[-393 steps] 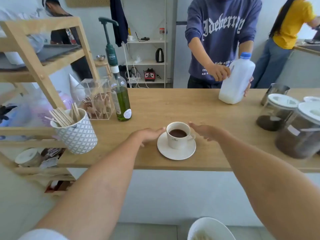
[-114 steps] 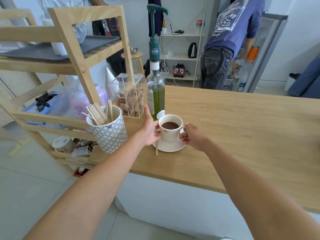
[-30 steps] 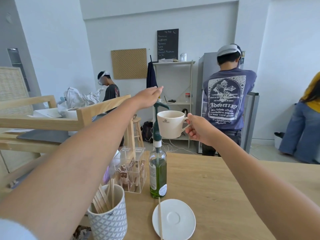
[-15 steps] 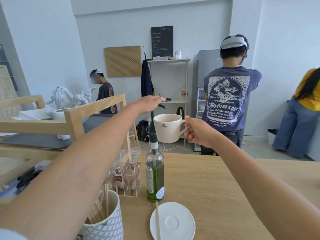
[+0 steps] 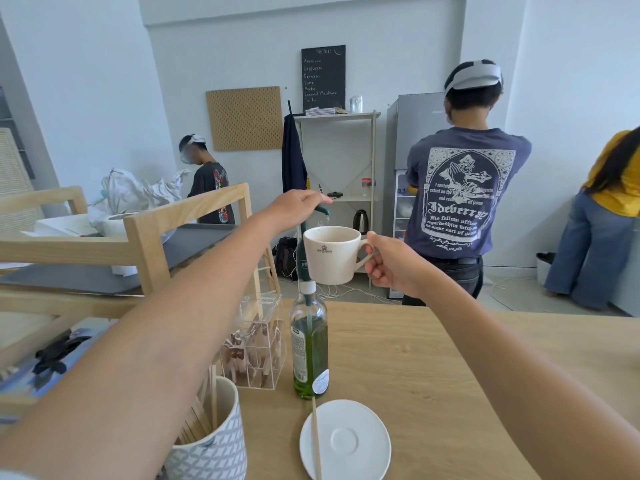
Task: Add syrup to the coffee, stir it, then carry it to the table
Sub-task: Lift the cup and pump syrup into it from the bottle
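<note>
White-walled room, light wood-grain table (image 5: 433, 368) across the lower frame. Upper centre, a black chalkboard (image 5: 323, 77) read "MENU" with Americano, Cappuccino, Espresso, Latte, Mocha, Caramel Macchiato chalked below; a tan pegboard (image 5: 245, 117) hung to its left. Right of centre a person stood back-turned in a navy shirt (image 5: 464, 192) with a white gothic print, praying hands, "Ideberry"-like lettering. Centre frame, the right hand (image 5: 393, 265) was closed around the handle of a white ceramic cup (image 5: 330, 254), held in the air just under the pump spout; small crown logo on its side, wording too small to read. The left hand (image 5: 298, 206) lay curled on top of the dark green pump head of the syrup bottle (image 5: 309, 344), green glass, upright on the table, paper labels unreadable. Bottom centre, a round white saucer (image 5: 349, 441) with a thin wooden stir stick (image 5: 315, 441) lying across its left edge. Lower left, a white-grey diamond-patterned holder (image 5: 214, 448) of wooden sticks; a clear acrylic box (image 5: 258, 344) of sachets just left of the bottle.
</note>
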The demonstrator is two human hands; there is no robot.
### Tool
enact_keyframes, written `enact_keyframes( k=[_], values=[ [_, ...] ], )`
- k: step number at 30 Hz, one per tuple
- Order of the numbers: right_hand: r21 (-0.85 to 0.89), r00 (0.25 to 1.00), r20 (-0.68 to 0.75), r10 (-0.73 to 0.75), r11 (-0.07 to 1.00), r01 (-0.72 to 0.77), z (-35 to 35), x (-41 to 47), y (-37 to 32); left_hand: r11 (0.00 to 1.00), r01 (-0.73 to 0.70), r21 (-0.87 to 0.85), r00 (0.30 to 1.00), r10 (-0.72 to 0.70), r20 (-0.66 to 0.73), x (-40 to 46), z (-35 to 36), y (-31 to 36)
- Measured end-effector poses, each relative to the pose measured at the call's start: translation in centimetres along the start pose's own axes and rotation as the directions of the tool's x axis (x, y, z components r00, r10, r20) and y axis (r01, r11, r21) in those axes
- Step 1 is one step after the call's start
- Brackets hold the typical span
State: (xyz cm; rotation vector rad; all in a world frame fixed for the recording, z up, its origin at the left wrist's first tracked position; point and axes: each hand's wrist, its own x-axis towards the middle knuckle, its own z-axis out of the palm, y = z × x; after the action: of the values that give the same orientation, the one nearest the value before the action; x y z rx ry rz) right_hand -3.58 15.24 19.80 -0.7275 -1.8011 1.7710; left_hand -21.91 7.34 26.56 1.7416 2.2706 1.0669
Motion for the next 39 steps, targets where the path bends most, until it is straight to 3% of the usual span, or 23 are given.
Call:
enact_keyframes(
  k=[21,39],
  values=[
    [0.002,0.998,0.035,0.053,0.999,-0.053,-0.3,0.1,3.8,0.999,-0.032,-0.041,0.999,0.030,-0.032,-0.4,3.0,-3.3],
    [-0.010,0.996,-0.041,0.081,0.997,-0.081,0.0,-1.0,3.3,1.000,-0.011,0.016,0.999,0.012,-0.043,-0.8,4.0,-3.6]
  ],
)
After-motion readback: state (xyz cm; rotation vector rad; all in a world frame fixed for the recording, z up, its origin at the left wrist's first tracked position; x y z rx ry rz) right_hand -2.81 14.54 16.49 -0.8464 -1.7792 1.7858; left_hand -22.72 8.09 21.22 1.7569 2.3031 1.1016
